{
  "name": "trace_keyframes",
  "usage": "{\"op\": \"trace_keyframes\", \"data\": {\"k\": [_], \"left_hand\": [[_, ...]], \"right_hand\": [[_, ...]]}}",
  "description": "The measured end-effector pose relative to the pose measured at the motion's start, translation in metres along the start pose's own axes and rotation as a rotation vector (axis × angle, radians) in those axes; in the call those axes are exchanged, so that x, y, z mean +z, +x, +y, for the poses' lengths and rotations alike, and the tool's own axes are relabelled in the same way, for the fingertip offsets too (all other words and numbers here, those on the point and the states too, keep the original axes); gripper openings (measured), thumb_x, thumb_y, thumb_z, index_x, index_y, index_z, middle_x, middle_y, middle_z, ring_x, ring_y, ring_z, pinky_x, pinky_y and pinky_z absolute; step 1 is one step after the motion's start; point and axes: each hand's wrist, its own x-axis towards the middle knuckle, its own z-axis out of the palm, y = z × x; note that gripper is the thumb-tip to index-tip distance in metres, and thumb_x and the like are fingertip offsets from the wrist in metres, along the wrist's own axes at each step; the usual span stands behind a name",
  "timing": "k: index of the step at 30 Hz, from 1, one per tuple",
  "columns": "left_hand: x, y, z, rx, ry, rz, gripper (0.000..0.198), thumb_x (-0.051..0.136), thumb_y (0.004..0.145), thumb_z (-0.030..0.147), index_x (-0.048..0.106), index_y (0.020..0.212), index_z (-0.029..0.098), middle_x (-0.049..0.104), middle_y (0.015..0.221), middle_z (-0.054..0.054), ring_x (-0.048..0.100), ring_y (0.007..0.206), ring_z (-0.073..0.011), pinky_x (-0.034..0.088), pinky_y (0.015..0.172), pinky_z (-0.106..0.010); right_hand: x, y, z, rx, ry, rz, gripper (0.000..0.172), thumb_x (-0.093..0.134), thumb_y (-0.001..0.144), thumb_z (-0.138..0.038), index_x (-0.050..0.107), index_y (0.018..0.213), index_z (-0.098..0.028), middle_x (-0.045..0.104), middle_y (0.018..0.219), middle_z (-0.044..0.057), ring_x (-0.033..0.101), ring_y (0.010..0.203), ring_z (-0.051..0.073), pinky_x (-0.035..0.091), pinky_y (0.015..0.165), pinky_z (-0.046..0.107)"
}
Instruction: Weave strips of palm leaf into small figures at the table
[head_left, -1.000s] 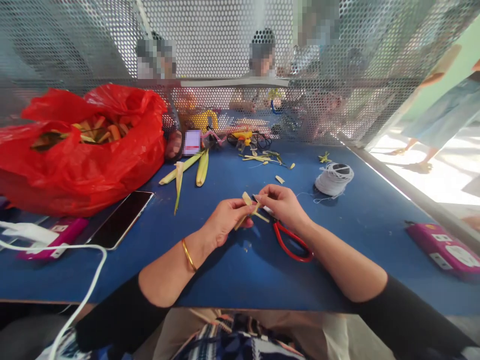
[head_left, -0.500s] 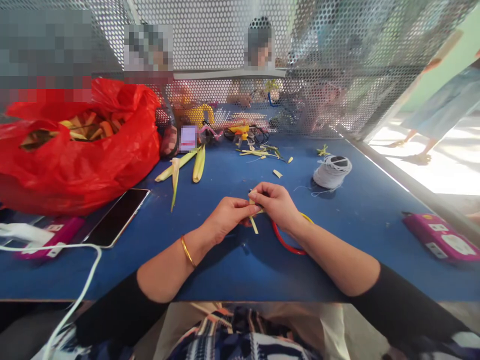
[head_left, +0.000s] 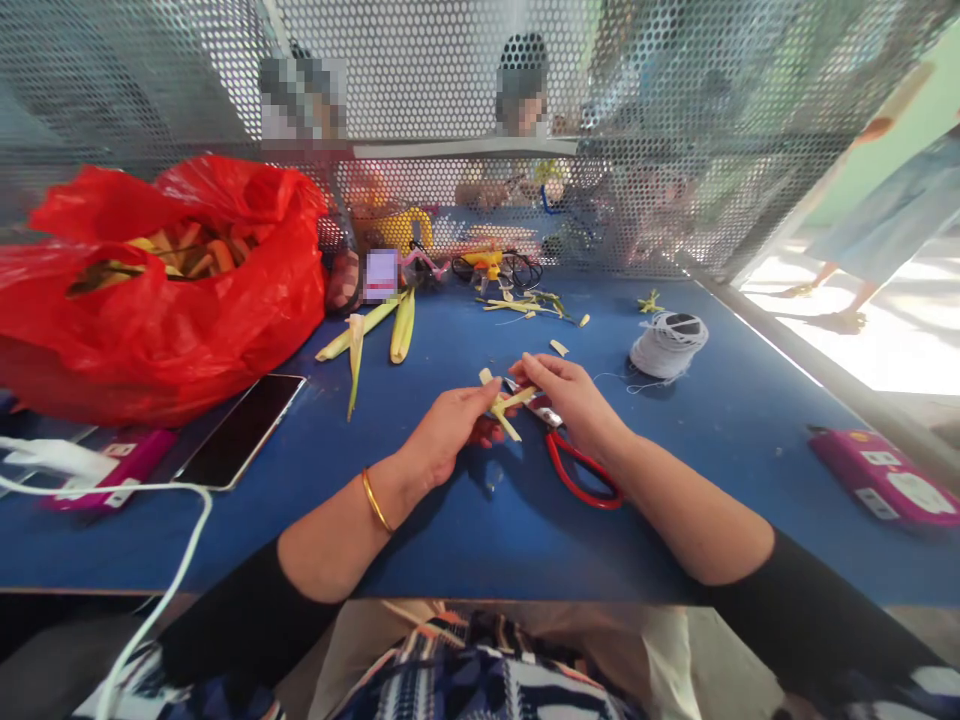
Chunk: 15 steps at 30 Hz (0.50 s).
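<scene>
Over the middle of a blue table (head_left: 465, 520), my left hand (head_left: 448, 432) pinches a small piece made of pale yellow leaf strips (head_left: 504, 405). My right hand (head_left: 574, 400) pinches the same strips from the right side, fingers closed on one end. Red-handled scissors (head_left: 581, 470) lie on the table just under and beside my right hand. A gold bangle (head_left: 375, 502) sits on my left wrist.
A red plastic bag (head_left: 165, 290) of leaf pieces stands at the left. A phone (head_left: 240, 432) and a white cable (head_left: 150, 560) lie near it. Green leaf blades (head_left: 379, 335), a spool of white thread (head_left: 667, 345) and a pink device (head_left: 885, 478) lie around. Other people sit behind a perforated metal screen (head_left: 450, 80).
My hands drew together on the strips, then parted slightly. The strips are now spread between both hands and the scissors show again beside my right hand.
</scene>
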Motion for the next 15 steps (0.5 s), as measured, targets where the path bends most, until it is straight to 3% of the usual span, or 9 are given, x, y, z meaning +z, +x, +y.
{"op": "trace_keyframes", "data": {"k": [6,15], "left_hand": [[-0.0029,0.0021,0.0024,-0.035,-0.077,-0.009,0.029,0.071,0.075,0.042,0.07,0.074,0.013,0.066,0.067,-0.004,0.058,0.051,-0.0091,0.048,0.055,-0.023],[0.0001,-0.001,0.0007,-0.011,-0.033,-0.093,0.022,0.077,0.07,0.03,0.067,0.067,0.011,0.061,0.059,-0.002,0.057,0.05,-0.0089,0.048,0.054,-0.023]], "right_hand": [[0.0021,-0.0048,0.0004,0.015,0.036,-0.097,0.037,0.078,0.059,-0.049,0.059,0.065,-0.017,0.063,0.057,-0.001,0.051,0.05,0.008,0.039,0.051,0.023],[0.0023,-0.0012,0.0078,-0.13,-0.007,0.015,0.026,0.071,0.063,-0.038,0.054,0.059,-0.019,0.054,0.049,-0.005,0.046,0.047,0.008,0.037,0.05,0.024]]}}
